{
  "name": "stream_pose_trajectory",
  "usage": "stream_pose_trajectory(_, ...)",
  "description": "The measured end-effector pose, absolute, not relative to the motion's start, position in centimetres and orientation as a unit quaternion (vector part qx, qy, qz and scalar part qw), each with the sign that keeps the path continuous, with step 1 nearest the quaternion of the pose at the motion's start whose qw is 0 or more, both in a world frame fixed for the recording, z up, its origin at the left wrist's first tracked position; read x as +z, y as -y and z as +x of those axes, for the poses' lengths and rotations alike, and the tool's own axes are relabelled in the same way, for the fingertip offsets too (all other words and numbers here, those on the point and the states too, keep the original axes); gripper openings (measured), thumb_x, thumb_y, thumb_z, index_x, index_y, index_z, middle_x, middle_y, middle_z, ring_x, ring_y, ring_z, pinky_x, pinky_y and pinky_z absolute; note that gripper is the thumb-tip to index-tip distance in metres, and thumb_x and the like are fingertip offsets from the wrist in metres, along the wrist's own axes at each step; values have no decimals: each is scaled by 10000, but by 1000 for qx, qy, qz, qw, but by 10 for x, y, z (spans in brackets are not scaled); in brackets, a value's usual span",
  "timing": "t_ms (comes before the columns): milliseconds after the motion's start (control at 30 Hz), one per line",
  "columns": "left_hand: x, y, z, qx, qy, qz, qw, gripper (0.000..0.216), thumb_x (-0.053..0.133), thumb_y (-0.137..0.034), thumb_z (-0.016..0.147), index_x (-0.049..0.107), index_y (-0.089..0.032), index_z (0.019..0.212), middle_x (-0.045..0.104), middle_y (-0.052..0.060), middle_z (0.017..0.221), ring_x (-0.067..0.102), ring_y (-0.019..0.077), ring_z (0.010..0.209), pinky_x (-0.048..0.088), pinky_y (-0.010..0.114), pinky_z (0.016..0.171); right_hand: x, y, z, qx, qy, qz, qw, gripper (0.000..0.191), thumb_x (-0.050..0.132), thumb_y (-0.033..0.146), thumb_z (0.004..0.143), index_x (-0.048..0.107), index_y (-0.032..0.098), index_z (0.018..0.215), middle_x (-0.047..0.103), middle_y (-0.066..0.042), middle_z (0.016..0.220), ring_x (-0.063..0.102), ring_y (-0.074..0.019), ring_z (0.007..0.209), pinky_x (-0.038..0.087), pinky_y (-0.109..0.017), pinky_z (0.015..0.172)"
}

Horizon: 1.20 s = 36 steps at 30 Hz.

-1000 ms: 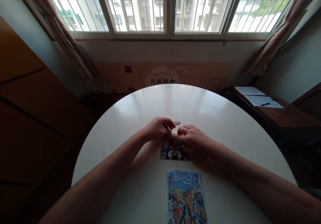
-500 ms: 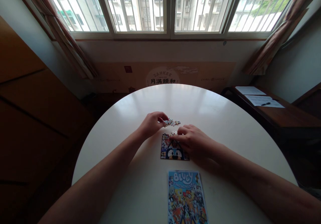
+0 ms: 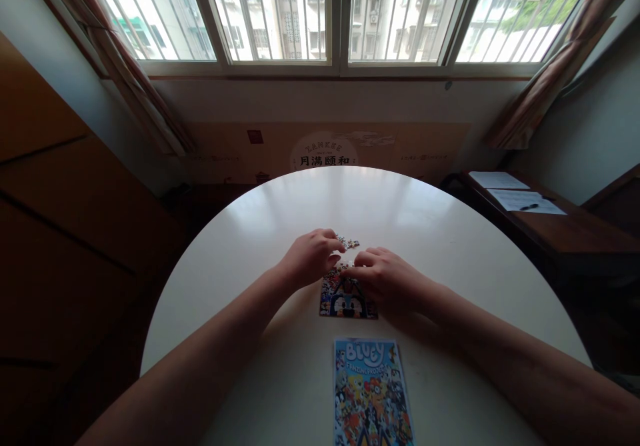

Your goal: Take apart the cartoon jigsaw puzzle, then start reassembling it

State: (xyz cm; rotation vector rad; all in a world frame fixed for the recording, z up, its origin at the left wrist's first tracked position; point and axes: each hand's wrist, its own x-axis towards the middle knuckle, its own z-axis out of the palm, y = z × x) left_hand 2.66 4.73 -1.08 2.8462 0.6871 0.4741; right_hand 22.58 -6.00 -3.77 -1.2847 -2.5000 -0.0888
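A partly assembled jigsaw puzzle (image 3: 347, 307) lies flat on the white round table, with a blue dog face along its lower edge. My right hand (image 3: 384, 274) rests over its upper right part, index finger stretched across the top edge and the other fingers curled, gripping it there. At the upper left corner is my left hand (image 3: 313, 254), its fingers bent towards the thumb. Whatever sits between those fingertips is too small to make out. Just beyond both hands lies a small heap of loose puzzle pieces (image 3: 351, 242), partly hidden by my left fingers.
Nearer to me lies a colourful picture sheet (image 3: 373, 393) with "Bluey" lettering. The round table (image 3: 240, 233) has its far edge close to the wall under the window. A brown side desk (image 3: 580, 233) at right carries papers (image 3: 525, 201) and a pen.
My left hand has moved from the loose pieces towards me and slightly right, to the puzzle's upper left corner. My right hand has stayed almost still on the puzzle.
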Motion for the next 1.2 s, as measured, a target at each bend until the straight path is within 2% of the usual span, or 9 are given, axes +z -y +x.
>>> stream_pose_trajectory(200,-14,-45,29,126,-213,965,83,170,610,-237,895,768,-246,959,671,48,962,625,207,880,501,325,758,-38,60,226,-35,878,-442,177,361,552,143,848,661,288,1159,617,-23,946,477,-142,797,332,-309,773)
stream_pose_trajectory(500,-14,-42,34,113,-230,961,105,139,625,-203,876,754,-243,907,675,39,985,621,206,892,496,322,778,-36,61,224,-40,880,-438,179,311,530,156,874,667,262,1132,621,-31,941,469,-144,783,342,-310,763)
stream_pose_trajectory(667,-15,-44,33,169,-256,943,132,98,655,-180,859,741,-226,866,677,35,1005,623,196,909,503,315,798,-39,61,225,-44,880,-440,173,334,534,150,871,660,271,1156,616,-32,908,471,-146,779,344,-307,756)
stream_pose_trajectory(867,-21,-49,34,229,-284,931,18,139,622,-179,883,736,-201,805,678,52,935,573,222,906,500,325,757,-39,61,226,-38,879,-445,168,332,549,136,852,659,268,1137,621,-29,925,478,-144,786,339,-309,759)
stream_pose_trajectory(1067,-16,-48,30,187,-270,944,11,140,620,-186,863,753,-220,835,681,50,930,578,230,905,491,325,715,-38,61,226,-26,876,-451,170,336,540,130,847,662,273,1127,619,-30,921,483,-146,793,332,-305,755)
stream_pose_trajectory(1200,-2,-48,23,191,-288,938,8,94,615,-219,877,706,-195,868,673,53,952,592,217,887,470,317,698,-38,61,226,-20,876,-453,166,372,535,128,844,658,287,1157,619,-28,911,480,-147,787,328,-303,750)
